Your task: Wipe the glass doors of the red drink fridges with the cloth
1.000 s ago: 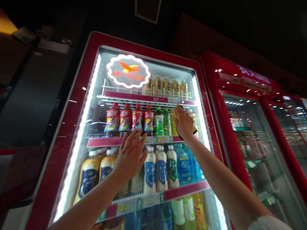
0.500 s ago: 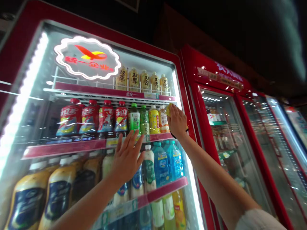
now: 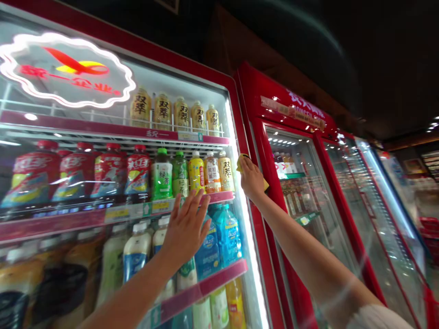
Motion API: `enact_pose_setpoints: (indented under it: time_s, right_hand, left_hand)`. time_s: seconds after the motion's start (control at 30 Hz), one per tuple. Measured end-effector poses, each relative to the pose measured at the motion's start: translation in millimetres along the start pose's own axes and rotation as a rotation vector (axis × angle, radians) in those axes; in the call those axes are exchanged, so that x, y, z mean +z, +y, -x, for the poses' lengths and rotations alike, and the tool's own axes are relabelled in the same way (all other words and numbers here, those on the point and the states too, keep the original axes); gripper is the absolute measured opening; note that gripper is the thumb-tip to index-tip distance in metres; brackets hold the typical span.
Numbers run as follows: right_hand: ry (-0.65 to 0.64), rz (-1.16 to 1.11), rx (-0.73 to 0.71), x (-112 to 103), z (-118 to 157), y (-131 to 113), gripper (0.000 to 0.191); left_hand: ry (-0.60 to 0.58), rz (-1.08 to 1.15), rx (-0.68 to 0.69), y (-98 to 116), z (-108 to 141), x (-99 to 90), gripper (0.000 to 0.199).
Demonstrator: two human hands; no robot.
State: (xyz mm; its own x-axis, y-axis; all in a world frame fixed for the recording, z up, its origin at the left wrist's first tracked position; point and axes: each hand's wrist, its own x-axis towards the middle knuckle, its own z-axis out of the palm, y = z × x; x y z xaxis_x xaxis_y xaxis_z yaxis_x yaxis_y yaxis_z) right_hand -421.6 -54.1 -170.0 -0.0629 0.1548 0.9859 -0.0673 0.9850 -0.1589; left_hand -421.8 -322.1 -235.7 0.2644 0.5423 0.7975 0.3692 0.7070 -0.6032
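My right hand point(image 3: 252, 179) presses a yellow cloth point(image 3: 239, 163) at the right red frame of the drinks fridge point(image 3: 235, 98). Parts of the cloth stick out past the fingertips and beside the wrist. In front of the glass door, my left hand point(image 3: 188, 225) is held flat with its fingers spread and nothing in it. Whether its palm touches the glass, I cannot tell. Behind the glass stand rows of bottles, among them a green-capped tea bottle point(image 3: 162, 176), a yellow bottle point(image 3: 196, 172) and blue bottles point(image 3: 228, 235).
A glowing scalloped sign point(image 3: 73, 71) is at the door's upper left. Close on the right stands a second red fridge point(image 3: 252, 89) with glass doors, and further coolers point(image 3: 372, 169) line up beyond it. Red baskets or crates point(image 3: 430, 226) show at the far right.
My view has swung to the right, so the fridge sits further left. My right hand with the cloth has moved right, from the glass edge onto the red frame. My left hand stays spread.
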Motion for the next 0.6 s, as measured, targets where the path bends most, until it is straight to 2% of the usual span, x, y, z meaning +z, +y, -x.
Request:
enact_pose_setpoints:
  time_s: [0.1,0.17,0.23,0.37,0.43,0.5,0.6]
  right_hand:
    - [0.055,-0.048,-0.034,10,29,15,0.064]
    - [0.064,-0.079,-0.067,14,29,20,0.064]
    - [0.059,-0.112,-0.083,14,7,23,0.062]
    - [0.061,-0.192,-0.054,9,-58,23,0.057]
    - [0.065,-0.205,-0.053,9,-70,22,0.057]
    - [0.061,-0.188,-0.075,10,-60,21,0.059]
    - [0.045,-0.155,-0.139,13,-28,24,0.065]
  left_hand:
    - [0.018,-0.023,0.014,-2,-4,1.2,0.061]
    - [0.027,-0.029,0.004,-8,-11,2.6,0.06]
    - [0.03,-0.02,-0.02,-15,-22,4.9,0.06]
    - [0.046,-0.011,-0.064,-25,-45,10.3,0.06]
    - [0.052,-0.024,-0.072,-26,-50,12.2,0.058]
    - [0.057,-0.036,-0.071,-26,-51,13.4,0.056]
    - [0.072,-0.03,-0.073,-25,-49,15.4,0.057]
